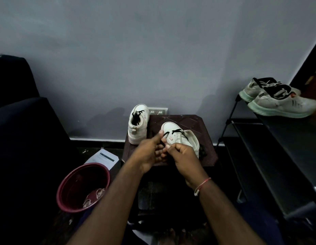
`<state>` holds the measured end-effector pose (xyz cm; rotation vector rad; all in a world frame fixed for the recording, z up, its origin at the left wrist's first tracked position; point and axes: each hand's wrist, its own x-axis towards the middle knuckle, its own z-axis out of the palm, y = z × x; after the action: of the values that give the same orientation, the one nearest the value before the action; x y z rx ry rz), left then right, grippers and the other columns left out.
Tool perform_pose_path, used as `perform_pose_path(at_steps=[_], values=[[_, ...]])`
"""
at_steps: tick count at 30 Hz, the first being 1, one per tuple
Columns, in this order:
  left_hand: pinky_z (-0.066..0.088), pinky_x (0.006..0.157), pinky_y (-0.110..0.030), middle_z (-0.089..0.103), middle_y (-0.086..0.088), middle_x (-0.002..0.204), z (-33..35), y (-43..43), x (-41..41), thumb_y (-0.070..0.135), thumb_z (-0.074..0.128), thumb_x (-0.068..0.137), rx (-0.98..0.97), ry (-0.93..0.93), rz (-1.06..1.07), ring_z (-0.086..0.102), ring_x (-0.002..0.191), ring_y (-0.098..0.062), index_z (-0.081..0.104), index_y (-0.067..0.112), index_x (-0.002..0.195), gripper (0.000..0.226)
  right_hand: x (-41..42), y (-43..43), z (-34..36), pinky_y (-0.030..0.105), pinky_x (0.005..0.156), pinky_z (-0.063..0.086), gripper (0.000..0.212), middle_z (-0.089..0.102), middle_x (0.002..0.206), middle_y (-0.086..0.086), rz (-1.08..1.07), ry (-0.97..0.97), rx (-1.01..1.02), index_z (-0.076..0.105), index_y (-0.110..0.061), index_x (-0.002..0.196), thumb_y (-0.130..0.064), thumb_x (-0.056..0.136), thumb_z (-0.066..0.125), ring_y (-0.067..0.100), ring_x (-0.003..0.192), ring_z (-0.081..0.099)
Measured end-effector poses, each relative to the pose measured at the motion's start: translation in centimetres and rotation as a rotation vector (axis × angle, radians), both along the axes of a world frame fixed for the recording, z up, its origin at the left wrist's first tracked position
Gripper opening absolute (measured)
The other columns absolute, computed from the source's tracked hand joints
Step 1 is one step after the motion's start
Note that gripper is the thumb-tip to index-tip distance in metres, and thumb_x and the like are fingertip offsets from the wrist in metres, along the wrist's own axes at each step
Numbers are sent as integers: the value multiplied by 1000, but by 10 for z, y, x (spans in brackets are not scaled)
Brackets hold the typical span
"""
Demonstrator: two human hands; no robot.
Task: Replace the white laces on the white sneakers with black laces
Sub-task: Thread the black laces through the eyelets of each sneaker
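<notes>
A white sneaker [184,137] lies on a dark wooden stool [192,121], toe pointing away, with a black lace [173,131] threaded through its upper eyelets. My left hand [150,152] and my right hand [182,154] meet at the sneaker's near left side, fingers curled and pinching at the lace; the exact grip is hidden by the fingers. A second white sneaker [137,124] stands at the stool's far left corner, heel toward me, with a loose black lace [136,117] in it.
A maroon bucket [83,188] with a shoe inside sits on the floor at the left, a sheet of paper [102,158] behind it. A dark rack [277,138] at the right carries a pair of grey-white sneakers [277,101]. A dark sofa [21,121] fills the left.
</notes>
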<state>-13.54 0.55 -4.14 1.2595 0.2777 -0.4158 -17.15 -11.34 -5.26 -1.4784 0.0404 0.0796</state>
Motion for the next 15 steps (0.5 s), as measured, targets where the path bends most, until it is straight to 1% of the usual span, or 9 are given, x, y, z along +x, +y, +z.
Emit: perform_pose_path(at_steps=[2,4,6,7,9,11,12,13,15], values=[[52,62,-29,53,-5,72,-14,-1,-16,49,64,83,-54,35,-30,55,65,-17,61,15,80,34,1,0,-2,31,64,53,25,69,73,12,20,-14,-45,65,-8,73,-13,96,55,18,66,62],[51,69,-32,50,-4,70,-22,1,-25,50,68,77,-71,68,-42,54,67,-19,62,20,74,31,-3,2,-4,27,58,53,25,67,73,13,58,-14,-81,64,-6,76,-13,97,53,18,62,62],[50,68,-33,52,-2,63,-24,4,-29,41,66,83,-82,97,-28,54,59,-17,65,18,66,29,-6,5,-11,26,58,54,24,68,74,13,102,-7,-109,64,-5,78,-12,98,52,16,61,63],[49,65,-31,53,-1,59,-22,4,-29,33,64,85,-92,89,-21,51,55,-15,67,16,63,29,-5,5,-12,29,61,55,24,69,76,13,109,-20,-130,65,-3,80,-13,98,52,16,64,64],[45,58,-27,60,-2,61,-16,3,-28,23,62,86,-84,12,15,49,56,-14,70,13,65,25,-6,6,-17,34,67,54,24,71,78,13,120,-59,-167,67,-2,82,-15,98,53,16,68,65],[44,55,-25,67,-2,66,-11,6,-22,18,58,91,-34,-88,117,55,57,-14,68,12,72,22,-10,3,-21,30,68,53,24,70,73,7,108,-74,-204,67,-7,79,-15,97,54,13,66,64],[44,57,-26,69,0,66,-8,11,-16,16,56,93,-20,-127,205,59,60,-13,65,12,74,22,-12,1,-22,27,68,52,24,70,71,4,98,-77,-221,67,-10,78,-15,97,54,11,64,63],[45,61,-26,70,2,66,-5,17,-9,14,55,94,-34,-150,312,61,62,-12,64,12,74,22,-15,-1,-24,26,69,51,24,70,70,2,94,-75,-230,67,-12,77,-16,97,54,11,63,63],[47,68,-27,70,3,65,-6,33,5,15,54,95,-129,-133,499,66,63,-10,63,13,78,19,-21,-6,-27,23,69,51,24,70,70,3,100,-61,-228,68,-10,78,-16,97,55,11,63,64]])
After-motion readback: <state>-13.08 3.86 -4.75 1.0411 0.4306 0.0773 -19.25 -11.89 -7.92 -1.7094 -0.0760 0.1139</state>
